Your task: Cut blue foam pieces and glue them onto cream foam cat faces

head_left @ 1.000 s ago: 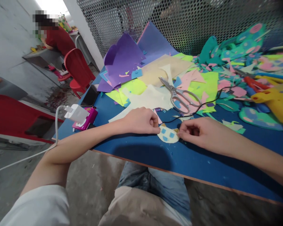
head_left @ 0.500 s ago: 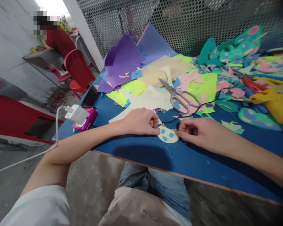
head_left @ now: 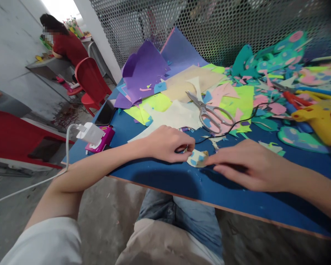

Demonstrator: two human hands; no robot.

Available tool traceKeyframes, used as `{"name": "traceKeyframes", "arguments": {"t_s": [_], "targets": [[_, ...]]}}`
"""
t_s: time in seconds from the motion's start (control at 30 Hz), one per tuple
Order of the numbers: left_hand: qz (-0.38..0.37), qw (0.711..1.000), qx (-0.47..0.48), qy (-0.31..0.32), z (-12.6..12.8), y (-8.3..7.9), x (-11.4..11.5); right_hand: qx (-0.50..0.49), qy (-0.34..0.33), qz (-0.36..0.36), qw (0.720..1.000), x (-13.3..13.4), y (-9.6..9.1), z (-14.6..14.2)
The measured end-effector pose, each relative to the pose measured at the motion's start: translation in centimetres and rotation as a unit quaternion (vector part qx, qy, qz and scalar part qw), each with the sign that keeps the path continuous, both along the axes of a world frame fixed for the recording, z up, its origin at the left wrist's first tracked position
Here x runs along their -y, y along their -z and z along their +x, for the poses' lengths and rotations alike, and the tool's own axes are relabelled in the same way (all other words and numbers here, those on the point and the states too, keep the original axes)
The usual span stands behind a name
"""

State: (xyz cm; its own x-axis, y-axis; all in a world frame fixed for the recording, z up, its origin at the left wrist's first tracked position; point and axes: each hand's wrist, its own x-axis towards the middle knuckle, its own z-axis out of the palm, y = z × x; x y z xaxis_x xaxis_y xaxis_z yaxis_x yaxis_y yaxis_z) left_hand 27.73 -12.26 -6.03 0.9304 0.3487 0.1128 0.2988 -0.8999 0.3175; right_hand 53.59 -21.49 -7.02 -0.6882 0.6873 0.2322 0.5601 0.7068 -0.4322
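A small cream foam cutout with blue squares (head_left: 196,158) lies near the front of the blue table (head_left: 165,180). My left hand (head_left: 167,142) pinches the cutout's left edge with curled fingers. My right hand (head_left: 242,163) rests beside the cutout's right edge, fingers stretched out and touching it. Metal scissors (head_left: 211,110) lie just beyond both hands on cream and pink foam scraps.
Purple, green, cream and pink foam sheets (head_left: 165,81) pile up at the back. A yellow glue gun (head_left: 320,119) lies at the right with a black cord (head_left: 237,127). A white charger on a pink device (head_left: 95,136) sits at the left edge. A person in red (head_left: 67,46) sits far left by red chairs (head_left: 91,81).
My right hand opened from a pinch to stretched fingers and shifted slightly toward me. My left hand moved right onto the cutout's edge, which now lifts a little.
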Motion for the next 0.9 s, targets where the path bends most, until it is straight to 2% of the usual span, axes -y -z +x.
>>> {"name": "traceKeyframes", "arguments": {"t_s": [0.07,0.1,0.23,0.57,0.9], "targets": [[0.033,0.999,0.009,0.02,0.0,0.4,-0.2,0.047,-0.092,0.09,0.991,0.3,0.6,-0.4],[0.048,0.998,0.013,0.024,-0.1,0.6,-0.4,0.076,-0.116,0.122,0.983,0.5,0.9,-0.7],[0.061,0.997,0.029,0.022,-0.1,1.3,-0.9,0.146,-0.126,0.171,0.966,1.1,1.4,-1.7],[0.079,0.993,0.076,0.039,-0.1,2.2,-1.1,0.122,-0.151,0.082,0.978,1.4,0.4,-0.8],[0.11,0.99,0.071,0.046,-0.4,2.6,-1.2,0.116,-0.165,0.068,0.977,1.5,-0.5,-0.3]]}}
